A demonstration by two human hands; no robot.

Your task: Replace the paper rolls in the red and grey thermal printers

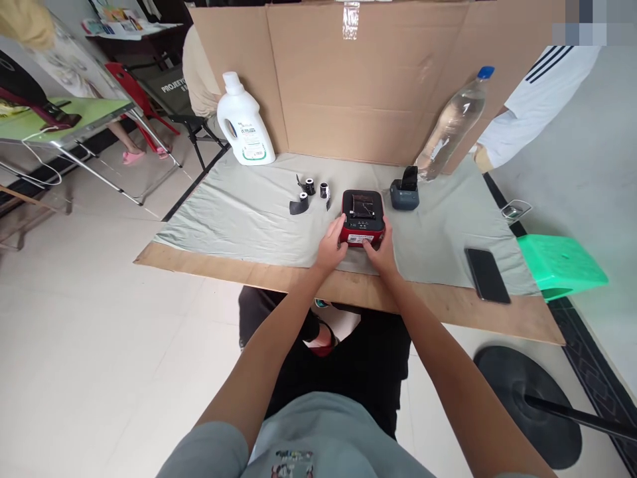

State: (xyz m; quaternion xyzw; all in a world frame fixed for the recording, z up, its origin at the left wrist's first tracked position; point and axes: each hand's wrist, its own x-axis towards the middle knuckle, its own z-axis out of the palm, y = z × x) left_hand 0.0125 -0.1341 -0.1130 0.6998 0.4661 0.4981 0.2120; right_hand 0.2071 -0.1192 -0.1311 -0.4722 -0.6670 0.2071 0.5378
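A red box-shaped device with a black top (362, 211) lies on the grey cloth in front of me. Its top bears a dark rectangular panel, and a white label shows on its near side. My left hand (332, 247) grips its left near corner, while my right hand (382, 249) holds the right near corner, thumbs at the front. Just right of it stands a small dark grey device (405, 197) with a black flap raised. To its left are several small black rolls (303, 198) with loose strip ends.
A white jug (246, 126) and a tilted clear bottle with a blue cap (455, 123) stand before a cardboard screen (368, 86). A black phone (486, 273) lies near the table's front right. Beside the table is a green stool (562, 262). Other people are nearby.
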